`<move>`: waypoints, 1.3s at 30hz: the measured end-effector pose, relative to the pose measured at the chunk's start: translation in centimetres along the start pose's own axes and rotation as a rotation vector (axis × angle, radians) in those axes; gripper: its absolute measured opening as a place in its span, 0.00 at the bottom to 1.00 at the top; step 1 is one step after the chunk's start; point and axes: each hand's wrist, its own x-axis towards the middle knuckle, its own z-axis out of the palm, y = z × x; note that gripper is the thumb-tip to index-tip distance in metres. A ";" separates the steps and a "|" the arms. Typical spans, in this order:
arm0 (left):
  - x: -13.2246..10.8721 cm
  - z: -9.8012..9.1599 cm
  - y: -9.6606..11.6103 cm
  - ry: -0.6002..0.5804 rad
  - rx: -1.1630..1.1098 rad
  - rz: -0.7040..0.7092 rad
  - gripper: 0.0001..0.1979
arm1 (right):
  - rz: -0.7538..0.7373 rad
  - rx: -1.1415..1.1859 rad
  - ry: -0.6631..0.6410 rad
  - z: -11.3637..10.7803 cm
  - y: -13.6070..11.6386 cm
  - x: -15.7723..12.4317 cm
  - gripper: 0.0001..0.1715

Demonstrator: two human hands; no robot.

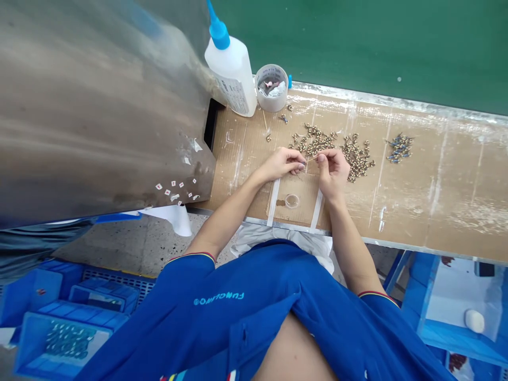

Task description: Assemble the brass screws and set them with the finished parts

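Observation:
My left hand (pixel 281 164) and my right hand (pixel 332 172) meet above a cardboard-covered bench (pixel 397 211). Their fingertips pinch a thin, pale pin-like piece (pixel 311 157) from either side; it is too small to identify. Just beyond my fingers lies a loose heap of small brass fittings (pixel 315 140), with a second heap (pixel 358 157) beside my right hand. Under my wrists, a small clear round dish (pixel 292 201) sits between two white tape strips (pixel 273 202).
A blue-capped white glue bottle (pixel 230 71) and a plastic tub (pixel 271 88) stand at the bench's back edge. Small blue-and-metal parts (pixel 400 148) lie to the right. A large metal sheet (pixel 103 106) rises at left. Blue crates (pixel 59 341) sit below the bench.

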 end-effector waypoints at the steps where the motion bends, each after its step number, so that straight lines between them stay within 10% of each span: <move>1: 0.0 0.0 0.0 -0.002 0.002 0.004 0.03 | -0.003 0.007 -0.005 0.0 0.0 0.0 0.22; 29: 0.0 -0.7 0.0 -0.015 -0.069 0.030 0.10 | 0.022 0.098 0.018 -1.6 -2.0 -0.7 0.19; 39: 0.2 -1.4 -0.3 -0.020 -0.122 0.077 0.22 | -0.105 -0.039 -0.345 -1.8 -5.0 -8.4 0.13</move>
